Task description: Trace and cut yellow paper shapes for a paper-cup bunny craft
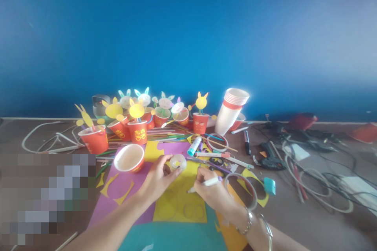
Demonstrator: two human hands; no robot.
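My left hand is closed around a small roll of clear tape, pressing it down on a yellow sheet of paper. My right hand grips a white pen with a purple cap, its tip on the yellow sheet beside the roll. Circles are drawn lower down on that sheet. An empty red paper cup stands just left of my left hand, on a purple sheet.
Several red cups with paper animal figures line the back by the blue wall. A stack of cups, a glue stick, markers, sticks, a glue gun, tape rings and cables lie right. A teal sheet lies nearest me.
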